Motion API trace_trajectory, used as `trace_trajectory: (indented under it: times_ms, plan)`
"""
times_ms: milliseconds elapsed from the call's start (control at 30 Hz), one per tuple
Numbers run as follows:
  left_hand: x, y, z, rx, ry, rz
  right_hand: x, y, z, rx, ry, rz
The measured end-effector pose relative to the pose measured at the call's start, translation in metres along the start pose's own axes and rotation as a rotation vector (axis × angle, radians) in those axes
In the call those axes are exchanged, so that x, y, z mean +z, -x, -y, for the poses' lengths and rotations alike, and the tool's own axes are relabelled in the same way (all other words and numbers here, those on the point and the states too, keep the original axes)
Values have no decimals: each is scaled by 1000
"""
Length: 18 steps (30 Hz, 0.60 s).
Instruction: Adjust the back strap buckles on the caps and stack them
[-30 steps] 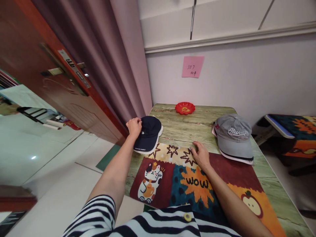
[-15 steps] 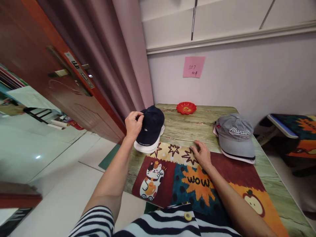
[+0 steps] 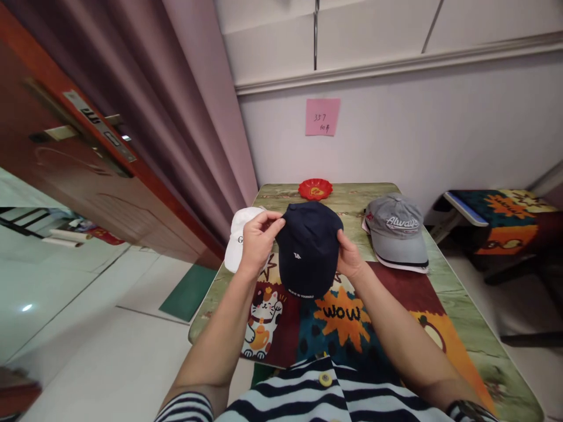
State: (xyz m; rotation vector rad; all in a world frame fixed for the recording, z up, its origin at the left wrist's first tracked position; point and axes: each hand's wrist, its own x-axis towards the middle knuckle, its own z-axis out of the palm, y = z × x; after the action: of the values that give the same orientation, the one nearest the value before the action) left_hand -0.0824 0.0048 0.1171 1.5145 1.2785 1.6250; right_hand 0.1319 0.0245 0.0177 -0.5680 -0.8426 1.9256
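One striped shirt (image 3: pixel 270 404) fills the near edge, and beyond it a printed mat (image 3: pixel 288 337), bearing a cat and the word WOW, covers part of the bench (image 3: pixel 484 357). Over the mat, the navy cap (image 3: pixel 310 252) is held between the left hand (image 3: pixel 258 239) and the right hand (image 3: pixel 350 255), brim towards the body and crown away, so its long axis runs mostly fore and aft. It lies to the right of the left hand and to the left of the right hand — neither is nearer, since both touch it. The left hand is narrow, thumb and forefinger pinching the crown's upper left edge; the right hand grips the opposite side, some fingers hidden. Whether the brim touches the mat I cannot tell. Behind the left hand sits a white cap (image 3: pixel 241 225), partly covered by it; a gray cap (image 3: pixel 393 225) rests to the right — apart from the right hand. Farther off, a red scalloped dish (image 3: pixel 315 189) stands near the bench's far edge, below a pink note (image 3: pixel 322 117) on the wall (image 3: pixel 396 135).
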Motion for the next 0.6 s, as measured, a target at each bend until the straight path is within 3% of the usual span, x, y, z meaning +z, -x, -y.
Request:
trace_trajectory:
  times_ms: [167,233,300,400,500,600]
  plan:
    - [6,15,23,-195,154,-59,-7,18,10,114,-127,-12]
    - [5,22,39,-355,258,-77,-6,21,14,93,-170,-31]
    - [7,32,57,-604,389,6,-4,22,16,41,-190,-54]
    - [18,49,79,-875,644,288,1,21,15,-16,-157,-66]
    - [33,62,84,-870,875,395,3,21,11,-32,-85,-60]
    - [44,66,75,-768,1012,345,1,22,5,-35,-63,-78]
